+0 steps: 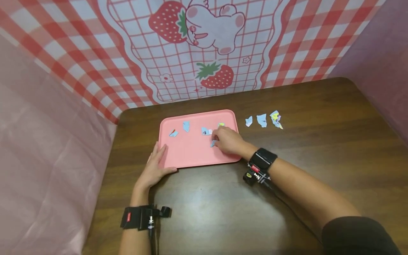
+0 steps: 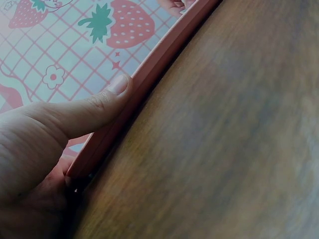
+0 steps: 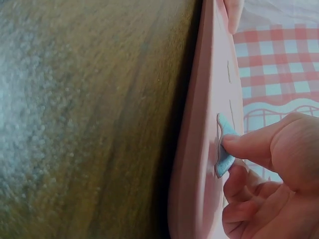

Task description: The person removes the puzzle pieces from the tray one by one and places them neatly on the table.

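My right hand [image 1: 227,140] is over the right part of a pink tray [image 1: 188,152]. Between its thumb and fingers it pinches a small light-blue paper piece [image 3: 225,149], tilted up near the tray floor. Just beyond these fingers lie a blue piece with a dark mark [image 1: 205,131] and a yellow-green one [image 1: 221,124], partly hidden by the hand. My left hand [image 1: 155,170] rests at the tray's front left corner, its fingers spread over the left rim. In the left wrist view, its straight thumb [image 2: 107,99] presses against the tray's front edge.
Further left in the tray lie a blue piece with a red mark [image 1: 173,133] and a plain blue piece [image 1: 186,126]. On the wooden table [image 1: 204,205], right of the tray, are two blue pieces [image 1: 261,120] and a yellow-patterned one [image 1: 276,119]. A strawberry-print cloth [image 1: 204,53] hangs behind.
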Available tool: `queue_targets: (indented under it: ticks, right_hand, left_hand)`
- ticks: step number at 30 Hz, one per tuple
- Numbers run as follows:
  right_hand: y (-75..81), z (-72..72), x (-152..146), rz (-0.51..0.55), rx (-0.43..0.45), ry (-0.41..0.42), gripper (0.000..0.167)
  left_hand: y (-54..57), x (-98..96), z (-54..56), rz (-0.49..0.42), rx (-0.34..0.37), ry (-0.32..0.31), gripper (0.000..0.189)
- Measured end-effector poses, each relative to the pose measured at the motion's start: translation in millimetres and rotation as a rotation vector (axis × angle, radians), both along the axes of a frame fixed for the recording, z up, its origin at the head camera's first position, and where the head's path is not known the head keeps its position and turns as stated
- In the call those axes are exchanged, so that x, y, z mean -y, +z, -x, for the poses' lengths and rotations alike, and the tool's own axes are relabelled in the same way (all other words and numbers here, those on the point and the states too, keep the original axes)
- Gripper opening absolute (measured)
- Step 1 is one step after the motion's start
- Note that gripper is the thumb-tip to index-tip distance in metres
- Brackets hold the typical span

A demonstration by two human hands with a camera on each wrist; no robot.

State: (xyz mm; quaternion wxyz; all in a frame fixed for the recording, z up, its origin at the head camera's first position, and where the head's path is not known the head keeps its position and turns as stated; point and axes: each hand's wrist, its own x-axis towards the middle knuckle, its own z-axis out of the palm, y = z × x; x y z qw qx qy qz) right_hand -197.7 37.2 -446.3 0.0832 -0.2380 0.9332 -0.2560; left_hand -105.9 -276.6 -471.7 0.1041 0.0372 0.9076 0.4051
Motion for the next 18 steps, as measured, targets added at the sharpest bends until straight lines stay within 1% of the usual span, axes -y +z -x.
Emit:
queue_targets:
  ticks: [5, 9, 12, 18]
  right_hand:
    - [0.9, -1.5, 0.1, 0.020, 0.016, 0.000, 0.006]
    - [2.8, -2.3, -0.7, 0.040, 0.012, -0.008, 0.003]
    - [4.1, -1.5, -0.9, 0.046, 0.012, -0.019, 0.005]
    - [7.9, 0.2, -2.1, 0.063, 0.022, -0.038, 0.003]
  left_hand:
    - [-0.8, 0.0, -0.8, 0.005, -0.006, -0.006, 0.108]
    - [-1.7, -0.1, -0.4, 0.009, -0.011, -0.009, 0.107]
    - [-2.4, 0.5, 0.3, 0.008, -0.011, -0.009, 0.107]
    - [-1.2, 0.1, 2.1, 0.012, -0.005, -0.006, 0.107]
